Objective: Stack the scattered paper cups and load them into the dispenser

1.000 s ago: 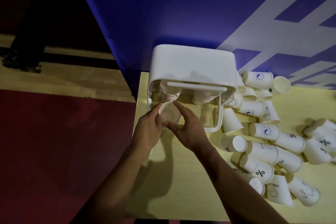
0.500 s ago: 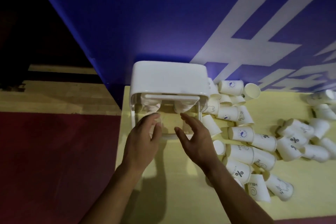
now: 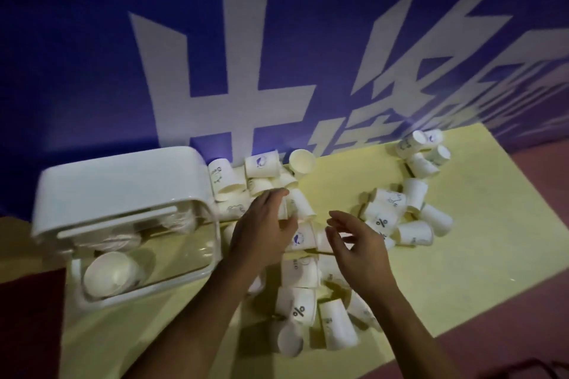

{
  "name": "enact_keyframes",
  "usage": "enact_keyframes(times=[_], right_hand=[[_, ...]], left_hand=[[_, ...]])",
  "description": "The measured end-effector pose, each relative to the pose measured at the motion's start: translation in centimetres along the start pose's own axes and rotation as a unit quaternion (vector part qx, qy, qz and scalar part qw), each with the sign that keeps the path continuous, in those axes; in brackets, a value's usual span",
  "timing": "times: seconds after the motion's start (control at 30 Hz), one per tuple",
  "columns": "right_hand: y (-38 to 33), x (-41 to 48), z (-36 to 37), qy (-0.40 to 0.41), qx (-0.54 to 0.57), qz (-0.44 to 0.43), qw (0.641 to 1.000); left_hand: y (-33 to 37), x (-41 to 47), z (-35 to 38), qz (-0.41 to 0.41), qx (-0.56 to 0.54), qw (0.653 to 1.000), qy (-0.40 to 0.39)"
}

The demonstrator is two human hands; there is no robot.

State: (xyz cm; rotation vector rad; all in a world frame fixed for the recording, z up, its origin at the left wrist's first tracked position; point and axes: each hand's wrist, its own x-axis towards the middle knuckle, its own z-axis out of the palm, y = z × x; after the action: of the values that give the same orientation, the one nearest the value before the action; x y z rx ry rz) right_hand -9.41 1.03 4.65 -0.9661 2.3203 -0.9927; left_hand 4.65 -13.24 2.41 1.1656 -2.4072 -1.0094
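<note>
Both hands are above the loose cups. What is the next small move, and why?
Probably the left hand should close its fingers on the lying cup right beside it. Both hands look open and empty over the pile, so nothing is being stacked yet. The right hand is near enough to bring another one to it.

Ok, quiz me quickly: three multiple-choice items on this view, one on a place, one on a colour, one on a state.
1. Where is the dispenser relative to the loose cups? A right of them B left of them C on top of them
2. The table is: A white B red C yellow
3. The right hand is: A open, empty B gripping the dispenser C holding a stack

Answers: B, it sits at the table's left end; C, pale yellow top beneath the cups; A, fingers spread above the cups, nothing in them.
</note>
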Motion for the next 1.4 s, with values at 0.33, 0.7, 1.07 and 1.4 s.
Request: enact_keyframes(times=[0.33, 0.7, 1.07, 1.4], right_hand=[[11.0, 9.6, -9.9, -0.051, -0.002, 0.013, 0.999], [21.4, 22.7, -19.0, 0.122, -0.042, 0.115, 0.985], [27.7, 35.1, -20.2, -0.064, -0.268, 0.073, 0.958], [24.6, 32.7, -22.8, 0.101, -0.044, 0.119, 0.987]], left_hand=[[3.7, 16.5, 11.0, -0.176, 0.141, 0.974, 0.012], [9.0, 19.2, 15.3, -0.151, 0.157, 0.976, 0.031], [16.7, 21.7, 21.0, -0.071, 0.06, 0.995, -0.03], [15.5, 21.4, 20.1, -0.081, 0.056, 0.994, -0.056]])
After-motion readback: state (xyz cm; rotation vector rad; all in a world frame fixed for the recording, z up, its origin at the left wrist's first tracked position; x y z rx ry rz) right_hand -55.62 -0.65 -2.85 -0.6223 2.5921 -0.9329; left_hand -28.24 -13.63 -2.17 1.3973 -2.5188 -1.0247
